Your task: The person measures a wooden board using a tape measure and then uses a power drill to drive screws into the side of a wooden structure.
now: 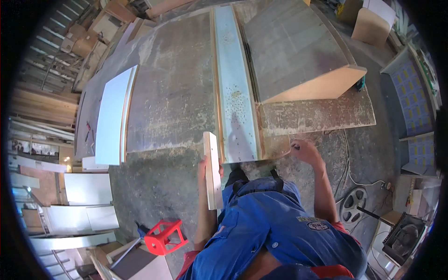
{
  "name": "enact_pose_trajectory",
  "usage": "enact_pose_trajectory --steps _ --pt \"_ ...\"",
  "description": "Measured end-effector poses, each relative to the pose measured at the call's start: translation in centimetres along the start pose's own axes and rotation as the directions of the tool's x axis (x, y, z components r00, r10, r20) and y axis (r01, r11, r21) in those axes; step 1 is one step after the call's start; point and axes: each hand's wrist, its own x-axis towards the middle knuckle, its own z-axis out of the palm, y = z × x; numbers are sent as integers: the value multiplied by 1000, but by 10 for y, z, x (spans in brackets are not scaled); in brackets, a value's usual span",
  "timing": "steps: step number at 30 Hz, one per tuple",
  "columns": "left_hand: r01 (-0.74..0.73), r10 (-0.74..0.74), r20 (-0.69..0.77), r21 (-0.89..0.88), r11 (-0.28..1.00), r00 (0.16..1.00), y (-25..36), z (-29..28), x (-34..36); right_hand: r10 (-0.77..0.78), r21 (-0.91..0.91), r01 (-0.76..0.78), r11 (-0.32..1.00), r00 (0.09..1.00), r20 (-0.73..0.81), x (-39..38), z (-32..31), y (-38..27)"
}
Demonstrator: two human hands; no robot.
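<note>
Left fingers wrap wooden bar; right fingers curled, hold unclear; red stool leftward.

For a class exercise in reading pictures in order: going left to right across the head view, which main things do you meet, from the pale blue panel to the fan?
Blue panel → red stool → wooden bar → right hand → reel → fan

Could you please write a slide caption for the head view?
Left hand holding a pale rectangular wooden bar near a long light-blue panel; right hand to the panel's right.
</note>
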Motion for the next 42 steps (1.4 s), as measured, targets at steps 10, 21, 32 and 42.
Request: enact_pose_trajectory --steps 10,21,32,42 --pt "-210 246 -102 277 938 964 82 -61 155 -35 230 9 973 993 112 0 81 -122" --pt "-124 769 -30 982 141 639 99 -184 247 -89 532 -80 843 954 286 109 115 -246" --pt "-30 840 141 989 -147 524 69 -207 273 -547 -313 585 748 811 207 200 210 -267" --pt "-57 727 94 995 -76 680 82 -222 285 -678 -127 676 725 669 -305 139 177 -224"
